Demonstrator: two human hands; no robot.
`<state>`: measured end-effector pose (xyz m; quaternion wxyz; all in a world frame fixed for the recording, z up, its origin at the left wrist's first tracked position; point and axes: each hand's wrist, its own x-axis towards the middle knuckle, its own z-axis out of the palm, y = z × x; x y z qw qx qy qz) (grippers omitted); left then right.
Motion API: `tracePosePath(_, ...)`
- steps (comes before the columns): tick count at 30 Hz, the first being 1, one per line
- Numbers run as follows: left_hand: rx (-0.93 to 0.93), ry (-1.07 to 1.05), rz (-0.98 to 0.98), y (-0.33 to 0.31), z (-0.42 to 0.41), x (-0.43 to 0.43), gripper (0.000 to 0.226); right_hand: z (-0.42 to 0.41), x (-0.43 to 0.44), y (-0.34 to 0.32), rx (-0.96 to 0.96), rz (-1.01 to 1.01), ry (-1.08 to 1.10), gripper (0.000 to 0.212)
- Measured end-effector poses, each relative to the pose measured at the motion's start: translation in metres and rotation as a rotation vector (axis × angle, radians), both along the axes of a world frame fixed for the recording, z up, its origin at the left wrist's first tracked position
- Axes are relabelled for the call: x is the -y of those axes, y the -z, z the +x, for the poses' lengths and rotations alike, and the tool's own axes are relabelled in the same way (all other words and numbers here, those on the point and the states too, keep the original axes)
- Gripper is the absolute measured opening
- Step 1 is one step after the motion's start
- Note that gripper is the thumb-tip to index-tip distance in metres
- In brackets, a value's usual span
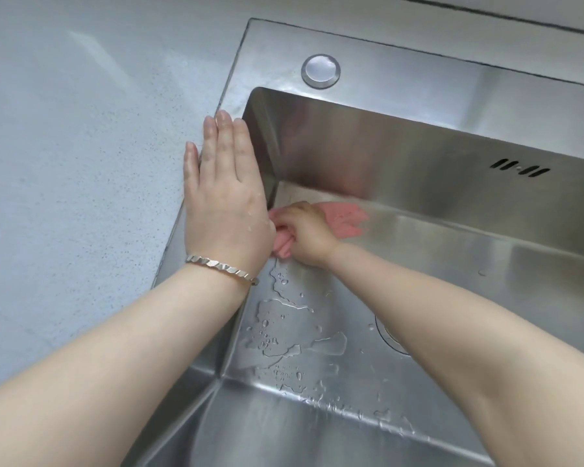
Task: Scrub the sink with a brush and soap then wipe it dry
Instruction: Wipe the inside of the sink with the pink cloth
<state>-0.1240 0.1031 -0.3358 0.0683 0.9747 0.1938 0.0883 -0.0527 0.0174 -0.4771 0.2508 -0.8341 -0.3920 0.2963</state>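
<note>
1. Two bare forearms come in from the bottom edge. The left forearm [115,348] passes over the sink's left rim, and the right forearm [469,332] slants down into the basin.
2. A silver bracelet [221,269] sits around the left wrist.
3. The left grip [223,197] is released. It lies palm down with its fingers straight and close together, flat on the left rim of the sink [418,72]. Its little finger rests over the seam on the grey speckled tabletop [64,163]. A few water drops cling to the back of this hand.
4. The right grip [304,234] is clenched around a pink cloth [344,217], low in the far left corner of the basin and just beside the left wrist.
5. Part of the cloth spreads flat on the basin floor beyond the knuckles, close to the back wall. A bunched fold sticks out on the near side of the fist.
6. Water puddles [284,325] and beads lie on the steel floor between the two forearms, and more drops trail along the near ledge.
7. The drain [390,335] shows only as an arc, mostly hidden behind the right forearm.
8. Dark overflow slots [520,168] are cut in the back wall, and a round metal cap [321,71] sits on the back rim.
</note>
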Motion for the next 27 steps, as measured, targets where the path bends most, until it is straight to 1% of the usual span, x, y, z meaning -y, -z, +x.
tracePosePath(2, -0.025, -0.016, 0.008, -0.002, 0.000, 0.001, 0.072, -0.018, 0.010, -0.004, -0.011, -0.023, -0.314, 0.043)
tracePosePath(3, -0.041, -0.035, 0.008, -0.003, -0.001, 0.000, 0.073, -0.027, 0.017, -0.005, -0.005, -0.011, -0.451, 0.040)
tracePosePath(5, -0.077, -0.049, 0.004, -0.004, -0.002, 0.001, 0.080, -0.039, 0.041, -0.005, 0.035, 0.038, -0.633, 0.030)
tracePosePath(6, -0.086, -0.050, 0.008, -0.006, -0.003, 0.002, 0.081, -0.041, 0.057, -0.003, 0.040, 0.072, -0.678, 0.026)
tracePosePath(8, -0.117, -0.051, 0.026, -0.007, -0.002, 0.002, 0.083, -0.038, 0.092, -0.002, 0.056, 0.117, -0.715, 0.025)
tracePosePath(10, -0.158, -0.050, 0.029, -0.009, -0.002, 0.002, 0.083, -0.033, 0.128, -0.003, 0.066, 0.003, -0.740, 0.029)
tracePosePath(12, -0.176, -0.052, 0.027, -0.010, -0.003, 0.002, 0.083, -0.027, 0.159, -0.009, 0.050, -0.143, -0.666, 0.028)
tracePosePath(13, -0.185, -0.048, 0.029, -0.011, -0.002, 0.002, 0.082, -0.022, 0.168, -0.014, -0.045, -0.226, -0.548, 0.026)
tracePosePath(14, -0.193, -0.040, 0.032, -0.012, -0.002, 0.003, 0.080, -0.017, 0.172, -0.018, -0.121, -0.269, -0.343, 0.029)
tracePosePath(16, -0.201, -0.031, 0.036, -0.012, -0.002, 0.003, 0.078, -0.005, 0.163, -0.023, -0.169, -0.206, 0.171, 0.041)
tracePosePath(17, -0.197, -0.031, 0.037, -0.012, -0.001, 0.002, 0.076, 0.000, 0.150, -0.025, -0.166, -0.111, 0.393, 0.046)
tracePosePath(18, -0.192, -0.032, 0.036, -0.012, -0.001, 0.003, 0.075, 0.000, 0.133, -0.024, -0.172, -0.031, 0.565, 0.047)
tracePosePath(19, -0.188, -0.034, 0.035, -0.012, -0.002, 0.003, 0.074, -0.006, 0.112, -0.024, -0.199, 0.035, 0.668, 0.045)
tracePosePath(20, -0.181, -0.034, 0.036, -0.011, -0.002, 0.003, 0.074, -0.015, 0.093, -0.021, -0.227, 0.073, 0.709, 0.042)
tracePosePath(21, -0.174, -0.033, 0.041, -0.010, -0.001, 0.003, 0.073, -0.027, 0.074, -0.015, -0.213, 0.089, 0.683, 0.044)
tracePosePath(22, -0.171, -0.032, 0.046, -0.009, -0.001, 0.002, 0.072, -0.042, 0.059, -0.011, -0.193, 0.094, 0.623, 0.049)
tracePosePath(24, -0.176, -0.036, 0.051, -0.007, 0.000, 0.002, 0.071, -0.076, 0.032, -0.007, -0.241, 0.130, 0.477, 0.058)
tracePosePath(26, -0.163, -0.040, 0.054, -0.007, 0.000, 0.002, 0.071, -0.112, 0.012, -0.011, -0.310, 0.137, 0.376, 0.056)
tracePosePath(27, -0.149, -0.039, 0.056, -0.006, 0.000, 0.002, 0.071, -0.128, 0.006, -0.011, -0.290, 0.162, 0.357, 0.053)
